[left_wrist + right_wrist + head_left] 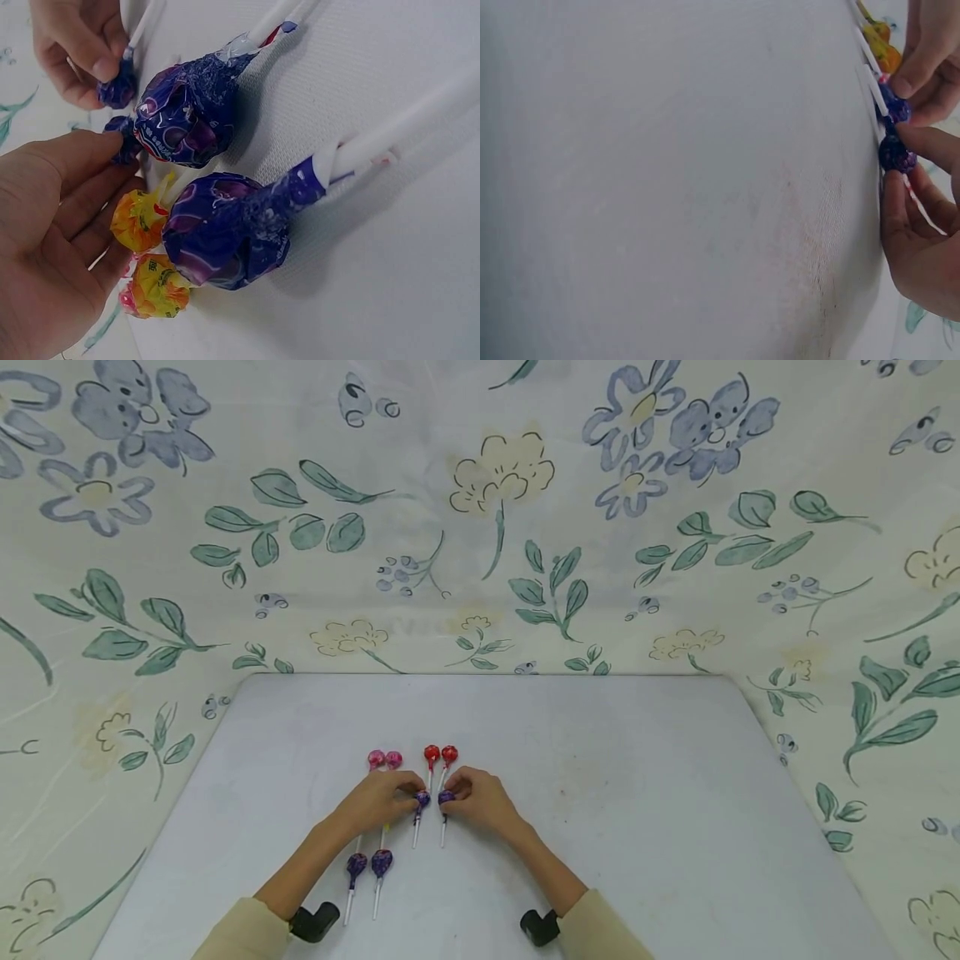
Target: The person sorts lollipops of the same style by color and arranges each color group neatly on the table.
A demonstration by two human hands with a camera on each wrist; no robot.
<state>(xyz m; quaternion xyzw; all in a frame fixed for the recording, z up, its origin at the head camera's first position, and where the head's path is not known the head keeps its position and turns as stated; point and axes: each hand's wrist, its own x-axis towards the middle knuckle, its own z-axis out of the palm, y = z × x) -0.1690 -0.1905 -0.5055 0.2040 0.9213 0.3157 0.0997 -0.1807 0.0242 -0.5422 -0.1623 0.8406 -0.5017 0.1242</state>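
Note:
My left hand [381, 802] pinches the head of a purple-wrapped lollipop [422, 798] between thumb and fingers. Close by on its right, the right hand [483, 802] pinches a second purple lollipop [447, 797], also by the head. Both white sticks point toward me. Just beyond them lie two red lollipops [432, 753], side by side. Under and around the left hand is another group: two pink lollipops [385, 759] at the far end, two yellow-orange ones [161, 285] mostly hidden by that hand in the head view, and two purple ones [382, 862] nearest me.
All the lollipops lie on a white tabletop [637, 818], left of its middle. A floral cloth [495, 610] hangs behind and beside it. Dark wrist cameras [315, 922] sit at both sleeves.

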